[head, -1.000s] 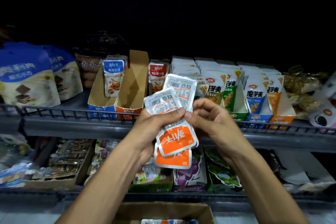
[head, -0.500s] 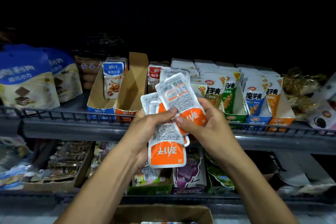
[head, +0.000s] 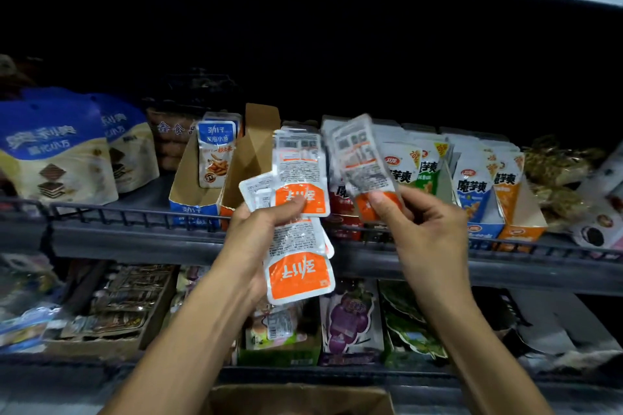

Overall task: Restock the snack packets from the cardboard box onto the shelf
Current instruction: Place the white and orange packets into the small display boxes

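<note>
Right hand (head: 418, 222) pinches one orange-and-white foil snack packet (head: 362, 158); left hand (head: 266, 229) grips the remaining packets (head: 298, 246). Seat it upright in the open brown cardboard display tray (head: 249, 158), just left of the packet.

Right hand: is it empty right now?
No: the right hand pinches one orange-and-white packet by its lower end, held apart from the fan of packets in the left hand.

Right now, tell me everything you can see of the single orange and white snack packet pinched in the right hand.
The single orange and white snack packet is a flat, glossy foil-like pouch, motion-blurred. Its white printed back with barcode-like marks faces the camera; its orange band is at the bottom. It tilts with its top leaning left. The right hand pinches its lower end between thumb and fingers. It is held apart from the left hand's bundle, in front of the shelf's boxed packets.
</note>
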{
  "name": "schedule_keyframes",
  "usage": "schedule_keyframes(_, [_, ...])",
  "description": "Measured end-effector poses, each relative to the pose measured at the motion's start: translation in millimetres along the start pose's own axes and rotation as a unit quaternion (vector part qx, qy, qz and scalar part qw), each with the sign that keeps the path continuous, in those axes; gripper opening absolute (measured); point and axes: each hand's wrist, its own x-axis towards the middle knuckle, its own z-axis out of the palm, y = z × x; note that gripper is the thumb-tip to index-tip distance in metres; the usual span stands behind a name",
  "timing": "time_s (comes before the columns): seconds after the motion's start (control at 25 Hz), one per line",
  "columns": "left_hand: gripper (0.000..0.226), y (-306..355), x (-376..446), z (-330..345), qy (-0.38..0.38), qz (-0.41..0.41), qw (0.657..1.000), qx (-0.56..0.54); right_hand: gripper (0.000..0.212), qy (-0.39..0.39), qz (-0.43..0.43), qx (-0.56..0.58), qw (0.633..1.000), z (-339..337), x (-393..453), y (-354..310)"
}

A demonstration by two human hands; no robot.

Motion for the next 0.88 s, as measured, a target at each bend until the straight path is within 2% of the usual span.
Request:
schedule_keyframes(0.12, [0.038, 8, 7, -14, 0.047, 0.002, 0.999, -0.013, 0.028, -0.016, -0.052, -0.045, 0.998, -1, -1, -6])
schedule_keyframes(0.28, [0.040, 28, 16, -43, 0.082, 0.013, 0.996, -0.042, 0.023, -0.051, -0.067, -0.122, 0.989, 11, 4, -15])
schedule_keyframes(0.56, [0.045, 55, 33, -87, 0.129, 0.026, 0.987, -0.096, 0.023, -0.117, -0.086, -0.185, 0.972, 89, 57, -47])
schedule_keyframes(0.64, [0.047, 59, 39, -96, 0.129, 0.025, 0.985, -0.111, 0.027, -0.115, -0.046, -0.127, 0.984, 115, 86, -45])
schedule_keyframes(0.72, [0.043, 62, 43, -100, 0.122, 0.023, 0.985, -0.122, 0.022, -0.092, -0.015, -0.083, 0.992, 139, 114, -42])
schedule_keyframes(0.8, [0.040, 64, 46, -100, 0.111, 0.026, 0.986, -0.121, 0.016, -0.069, -0.041, -0.128, 0.988, 157, 141, -36])
schedule_keyframes(0.88, [0.038, 67, 49, -100, 0.110, 0.034, 0.986, -0.121, 0.021, -0.071, -0.084, -0.201, 0.973, 171, 161, -29])
